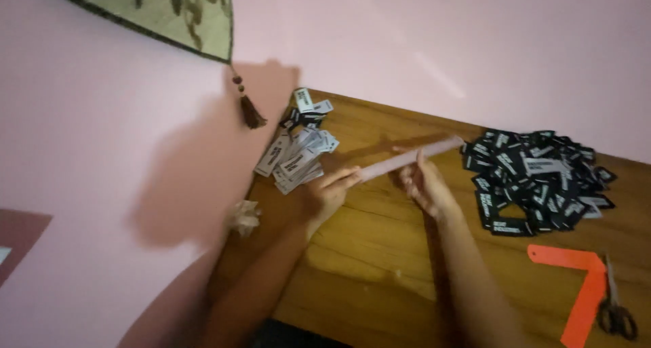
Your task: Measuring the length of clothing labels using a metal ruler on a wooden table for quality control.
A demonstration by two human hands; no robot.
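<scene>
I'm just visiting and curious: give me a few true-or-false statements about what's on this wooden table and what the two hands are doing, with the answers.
1. Both hands hold one long pale strip above the wooden table. True: the left hand grips one end, the right hand the middle.
2. The pile of black woven labels lies by the left hand. False: it lies beyond the right hand.
3. The scissors lie beside an orange L-shaped card. True.
4. The right hand holds the scissors. False: they lie untouched on the table.
5. A pile of pale grey labels sits near the pink wall. True.
</scene>
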